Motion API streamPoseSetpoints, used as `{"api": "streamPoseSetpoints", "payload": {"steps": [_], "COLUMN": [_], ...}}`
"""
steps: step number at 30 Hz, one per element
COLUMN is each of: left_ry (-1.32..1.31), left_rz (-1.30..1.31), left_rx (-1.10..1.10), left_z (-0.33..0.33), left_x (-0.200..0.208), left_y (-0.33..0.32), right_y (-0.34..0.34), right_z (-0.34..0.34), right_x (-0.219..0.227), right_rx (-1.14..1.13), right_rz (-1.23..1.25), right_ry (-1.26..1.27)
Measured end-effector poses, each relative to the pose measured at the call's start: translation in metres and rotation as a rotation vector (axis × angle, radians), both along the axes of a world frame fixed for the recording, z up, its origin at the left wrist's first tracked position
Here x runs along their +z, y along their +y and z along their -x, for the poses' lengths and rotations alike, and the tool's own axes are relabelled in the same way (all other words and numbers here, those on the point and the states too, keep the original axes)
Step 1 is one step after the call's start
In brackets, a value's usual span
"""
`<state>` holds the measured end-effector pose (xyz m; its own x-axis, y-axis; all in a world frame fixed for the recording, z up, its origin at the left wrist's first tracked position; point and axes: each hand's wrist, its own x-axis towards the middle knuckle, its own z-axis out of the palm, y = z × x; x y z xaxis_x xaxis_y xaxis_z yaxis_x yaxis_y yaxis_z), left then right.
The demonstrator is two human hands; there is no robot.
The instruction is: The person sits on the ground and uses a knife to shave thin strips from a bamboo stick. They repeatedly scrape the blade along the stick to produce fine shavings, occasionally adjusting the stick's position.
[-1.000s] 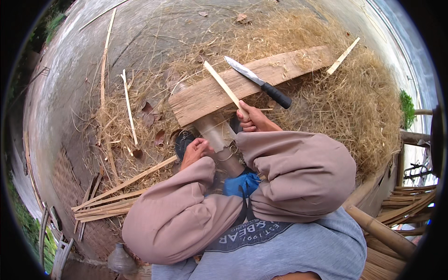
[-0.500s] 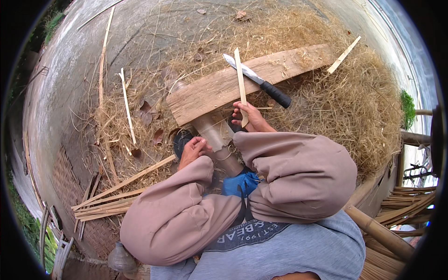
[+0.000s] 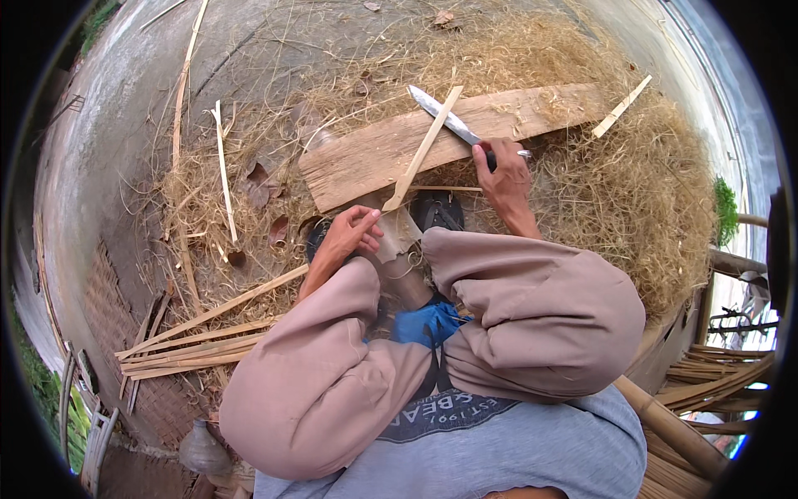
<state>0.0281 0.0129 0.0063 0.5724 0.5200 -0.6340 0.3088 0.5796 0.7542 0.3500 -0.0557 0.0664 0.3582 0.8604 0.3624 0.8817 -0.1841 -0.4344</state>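
Note:
My right hand (image 3: pixel 505 185) closes over the black handle of a knife (image 3: pixel 445 114); a ring shows on one finger. The blade lies across a wooden plank (image 3: pixel 366 162) and points to the far left. A pale bamboo strip (image 3: pixel 426 148) slants over the plank and crosses the blade. At its near end, the curled fingers of my left hand (image 3: pixel 351 233) pinch the strip by the tip. Under the plank's near edge is a brownish tube-like support (image 3: pixel 403 279) between my knees, partly hidden by my trousers.
Curly shavings (image 3: pixel 615 200) cover the ground around the plank. Long split strips (image 3: pixel 199 349) lie in a bundle at the left, beside a woven mat (image 3: pixel 116 303). Single strips lie at far right (image 3: pixel 622 106) and left (image 3: pixel 223 166). A bamboo pole (image 3: pixel 673 424) stands at my right.
My right hand has let go of the bamboo strip and moved right onto the knife handle. The strip's near end has swung left to my left hand, which has risen slightly.

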Motion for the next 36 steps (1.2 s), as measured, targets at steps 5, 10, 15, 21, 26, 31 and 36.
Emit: {"api": "streamPoseSetpoints", "payload": {"steps": [5,10,15,21,26,31,36], "left_ry": [-0.038,-0.160,-0.108,-0.043,-0.061,-0.063,-0.053], "left_rz": [0.001,-0.054,-0.187,-0.249,-0.132,-0.106,-0.081], "left_rx": [-0.063,-0.019,0.090,0.144,0.162,0.120,0.033], "left_z": [-0.035,-0.040,-0.027,-0.024,-0.017,-0.005,0.003], "left_x": [-0.006,-0.013,-0.015,-0.012,-0.013,-0.013,-0.001], "left_y": [0.006,0.013,0.009,0.001,-0.001,0.000,0.000], "right_y": [-0.013,-0.017,-0.038,-0.063,-0.069,-0.054,-0.057], "right_z": [-0.044,-0.039,-0.016,0.012,0.043,0.034,0.033], "right_x": [-0.033,-0.048,-0.065,-0.062,-0.039,-0.037,-0.033], "right_rx": [-0.037,-0.070,-0.329,-0.177,0.184,0.126,0.169], "right_rz": [0.323,0.351,0.116,0.343,0.344,0.398,0.336], "right_ry": [-0.202,0.160,0.988,0.609,0.339,0.233,0.214]}}
